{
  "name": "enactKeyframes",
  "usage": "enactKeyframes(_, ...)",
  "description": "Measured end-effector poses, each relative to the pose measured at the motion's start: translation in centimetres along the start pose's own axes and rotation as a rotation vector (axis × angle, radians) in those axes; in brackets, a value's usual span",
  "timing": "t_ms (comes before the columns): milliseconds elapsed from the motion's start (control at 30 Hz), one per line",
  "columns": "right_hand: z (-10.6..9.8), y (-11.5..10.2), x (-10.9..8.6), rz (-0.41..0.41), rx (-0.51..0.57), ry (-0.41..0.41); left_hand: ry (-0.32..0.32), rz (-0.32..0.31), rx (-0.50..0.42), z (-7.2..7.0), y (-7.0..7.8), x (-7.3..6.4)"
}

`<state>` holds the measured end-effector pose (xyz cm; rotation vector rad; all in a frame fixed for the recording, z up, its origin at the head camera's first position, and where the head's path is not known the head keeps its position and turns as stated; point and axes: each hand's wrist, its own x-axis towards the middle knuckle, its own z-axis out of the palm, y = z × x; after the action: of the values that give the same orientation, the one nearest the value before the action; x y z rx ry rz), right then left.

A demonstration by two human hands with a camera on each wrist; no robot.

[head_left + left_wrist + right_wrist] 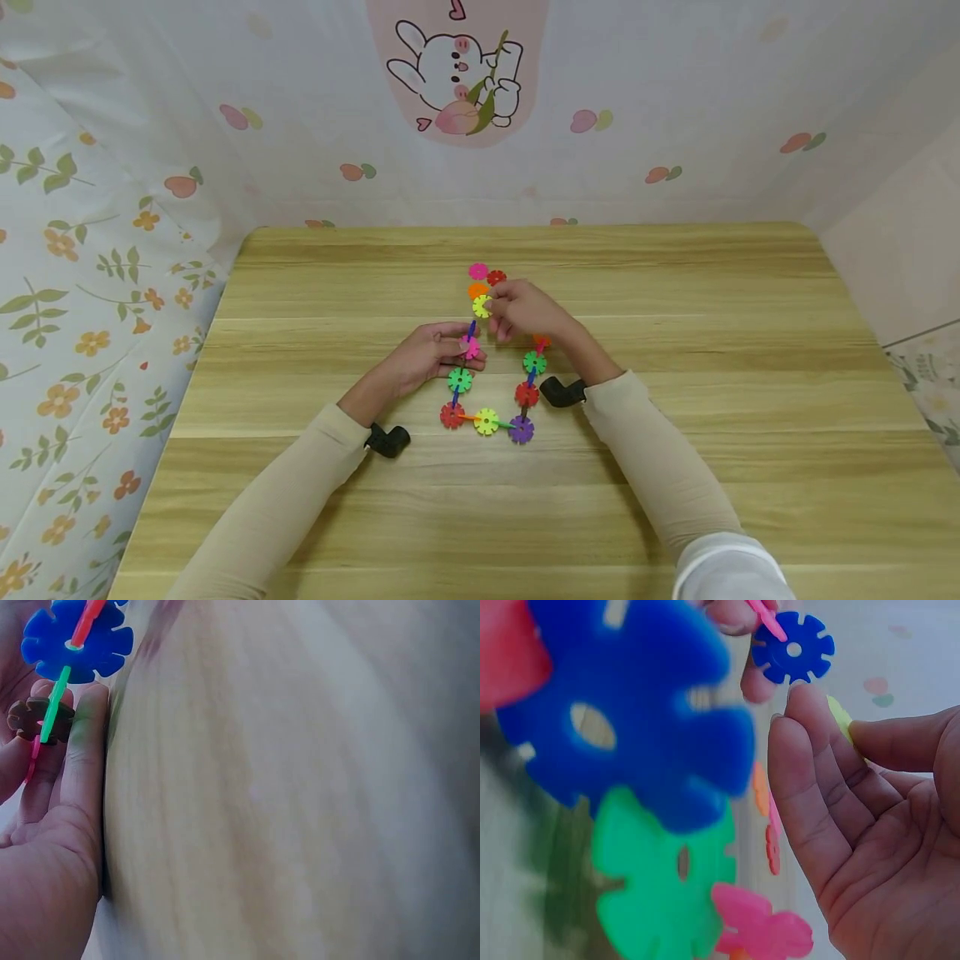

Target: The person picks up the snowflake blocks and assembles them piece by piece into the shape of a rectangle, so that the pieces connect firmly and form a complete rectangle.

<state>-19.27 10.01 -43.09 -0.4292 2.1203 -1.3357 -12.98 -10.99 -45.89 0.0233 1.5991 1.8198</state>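
Notched plastic interlocking discs are linked into a U-shaped chain on the table. My left hand (pixel 416 358) pinches a pink disc (pixel 471 347) near the chain's left end, with a blue disc (pixel 472 329) above it. Between thumb and fingertips my right hand (pixel 532 312) holds a yellow disc (pixel 482 307), seen edge-on as a yellow disc (pixel 840 716) in the right wrist view. There it is apart from the end blue disc (pixel 810 660). A brown disc (pixel 26 716) shows by the left fingers in the left wrist view. The right hand partly covers the chain's right end.
Loose pink (pixel 477 271), red (pixel 497 277) and orange discs lie behind the hands. Yellow and purple discs (pixel 521 429) form the chain's near side. The wooden table (pixel 712 350) meets a patterned cloth (pixel 300 108) at its back edge.
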Motion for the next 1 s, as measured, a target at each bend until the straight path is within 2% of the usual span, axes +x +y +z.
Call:
enactKeyframes(367, 0.7, -0.1, 0.2, -0.008, -0.009, -0.035, 0.004, 0.010, 0.007, 0.0, -0.1, 0.0)
enactKeyframes(533, 1.0, -0.4, 0.1, 0.017, -0.017, -0.048, 0.002, 0.009, 0.010, -0.1, -0.1, 0.0)
enactKeyframes(833, 1.3, -0.9, 0.2, 0.054, -0.109, -0.046, 0.025, -0.008, 0.004, -0.1, -0.3, 0.1)
enactKeyframes(1000, 1.3, -0.9, 0.3, 0.057, -0.125, -0.049, 0.044, -0.012, 0.006, 0.0, -0.2, 0.0)
